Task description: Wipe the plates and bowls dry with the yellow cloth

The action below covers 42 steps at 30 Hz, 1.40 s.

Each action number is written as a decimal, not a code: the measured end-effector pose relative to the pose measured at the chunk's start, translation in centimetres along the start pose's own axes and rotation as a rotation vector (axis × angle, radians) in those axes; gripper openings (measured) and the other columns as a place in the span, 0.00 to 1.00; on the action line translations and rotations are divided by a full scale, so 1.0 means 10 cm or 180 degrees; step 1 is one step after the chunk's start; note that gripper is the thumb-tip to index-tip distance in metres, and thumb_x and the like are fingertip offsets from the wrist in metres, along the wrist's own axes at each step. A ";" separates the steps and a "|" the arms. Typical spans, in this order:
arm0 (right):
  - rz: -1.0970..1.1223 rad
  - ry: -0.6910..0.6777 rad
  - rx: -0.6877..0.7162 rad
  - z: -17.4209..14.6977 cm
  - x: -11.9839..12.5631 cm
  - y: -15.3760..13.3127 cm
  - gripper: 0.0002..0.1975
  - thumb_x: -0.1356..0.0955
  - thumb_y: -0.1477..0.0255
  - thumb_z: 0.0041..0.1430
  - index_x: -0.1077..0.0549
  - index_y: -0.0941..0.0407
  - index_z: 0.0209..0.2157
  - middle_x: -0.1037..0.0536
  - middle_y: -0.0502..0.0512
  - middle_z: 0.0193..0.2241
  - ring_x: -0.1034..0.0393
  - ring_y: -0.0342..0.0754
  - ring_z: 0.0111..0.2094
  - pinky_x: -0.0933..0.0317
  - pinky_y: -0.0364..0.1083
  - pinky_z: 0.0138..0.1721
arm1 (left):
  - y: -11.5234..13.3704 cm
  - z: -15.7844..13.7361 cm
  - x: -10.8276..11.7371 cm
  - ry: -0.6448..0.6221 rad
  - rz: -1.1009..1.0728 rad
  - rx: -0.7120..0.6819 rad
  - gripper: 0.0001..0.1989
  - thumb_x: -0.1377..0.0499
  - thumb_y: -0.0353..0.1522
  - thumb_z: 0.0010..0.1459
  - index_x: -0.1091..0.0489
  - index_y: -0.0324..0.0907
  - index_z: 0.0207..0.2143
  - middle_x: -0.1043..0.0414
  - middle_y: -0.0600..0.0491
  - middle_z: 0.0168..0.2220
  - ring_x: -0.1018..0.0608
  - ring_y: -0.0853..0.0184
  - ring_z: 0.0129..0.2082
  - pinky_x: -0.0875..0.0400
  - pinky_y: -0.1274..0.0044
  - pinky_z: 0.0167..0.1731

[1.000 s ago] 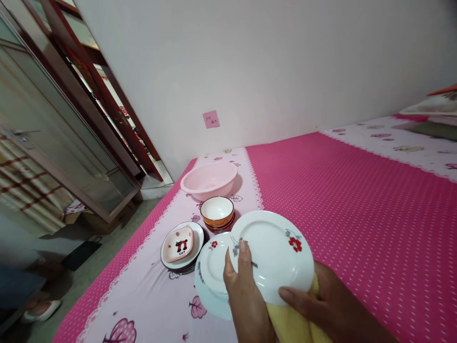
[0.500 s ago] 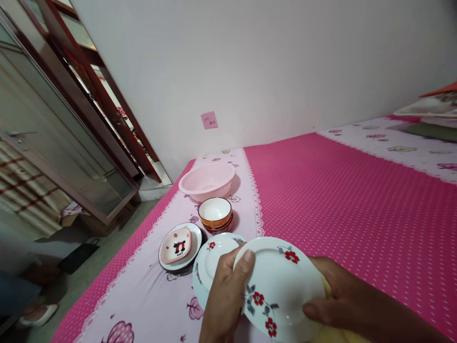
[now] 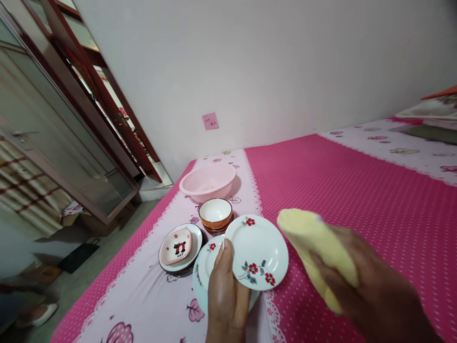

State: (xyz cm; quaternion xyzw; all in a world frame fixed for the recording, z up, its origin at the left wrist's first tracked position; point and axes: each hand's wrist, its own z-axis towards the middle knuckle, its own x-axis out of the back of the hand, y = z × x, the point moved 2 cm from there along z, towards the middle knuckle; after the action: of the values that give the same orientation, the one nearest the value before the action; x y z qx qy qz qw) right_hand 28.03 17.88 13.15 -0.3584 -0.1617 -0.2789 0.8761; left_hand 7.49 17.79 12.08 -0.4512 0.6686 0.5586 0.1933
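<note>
My left hand (image 3: 228, 290) grips a white plate (image 3: 262, 245) with red flowers by its left edge, thumb on top, holding it above the bed. To its right, my right hand (image 3: 360, 276) is closed around a yellow cloth (image 3: 310, 238), blurred by motion and apart from the plate. Under and left of the held plate lies another flowered plate (image 3: 207, 262) on a larger pale plate, both partly hidden by my left hand. Beside them, a small square cat dish (image 3: 176, 245) rests on a stack of dark-rimmed white plates (image 3: 194, 238).
Behind the plates stand stacked orange bowls (image 3: 215, 213) and a pink basin (image 3: 208, 182). The pink dotted bedspread (image 3: 339, 186) reaches the white wall, which bears a pink note (image 3: 210, 121). A glass-panelled door (image 3: 71, 138) and a person's foot (image 3: 37, 314) are at left.
My right hand has come off the plate and moved right and up with the yellow cloth. The plate has shifted left and up in my left hand.
</note>
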 end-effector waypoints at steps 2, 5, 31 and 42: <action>-0.0453 0.0066 0.1128 -0.09 -0.15 -0.10 0.21 0.38 0.74 0.68 0.30 0.53 0.61 0.21 0.60 0.55 0.27 0.60 0.55 0.35 0.58 0.54 | -0.03 -0.01 -0.01 -0.0104 -0.0124 0.0158 0.22 0.42 0.35 0.68 0.30 0.35 0.61 0.22 0.37 0.56 0.23 0.52 0.59 0.31 0.61 0.62; -0.0835 -0.0014 0.1629 -0.20 -0.38 -0.17 0.21 0.41 0.80 0.69 0.26 0.53 0.56 0.19 0.57 0.50 0.28 0.56 0.55 0.42 0.59 0.58 | -0.06 -0.02 -0.02 -0.0251 -0.0252 0.0387 0.23 0.45 0.37 0.70 0.30 0.33 0.61 0.23 0.36 0.56 0.25 0.51 0.61 0.32 0.60 0.63; -0.1253 -0.0180 0.1372 -0.03 -0.20 0.10 0.21 0.43 0.82 0.67 0.27 0.57 0.55 0.20 0.63 0.51 0.28 0.59 0.50 0.41 0.58 0.48 | -0.30 -0.15 -0.12 -0.0638 -0.0041 0.0344 0.19 0.40 0.36 0.67 0.25 0.36 0.56 0.22 0.39 0.56 0.27 0.51 0.63 0.34 0.60 0.64; -0.0661 -0.0233 0.1645 -0.20 -0.44 -0.26 0.18 0.44 0.76 0.72 0.25 0.57 0.48 0.18 0.59 0.43 0.28 0.54 0.46 0.42 0.55 0.47 | -0.17 -0.05 -0.10 -0.0537 -0.0251 0.0382 0.27 0.50 0.45 0.70 0.28 0.38 0.61 0.22 0.39 0.56 0.24 0.51 0.60 0.32 0.61 0.62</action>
State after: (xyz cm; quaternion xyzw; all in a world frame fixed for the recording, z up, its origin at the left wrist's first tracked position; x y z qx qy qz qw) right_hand 23.11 16.54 10.99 -0.1145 -0.2949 -0.3036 0.8987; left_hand 9.50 17.80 12.02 -0.4162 0.6639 0.5455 0.2974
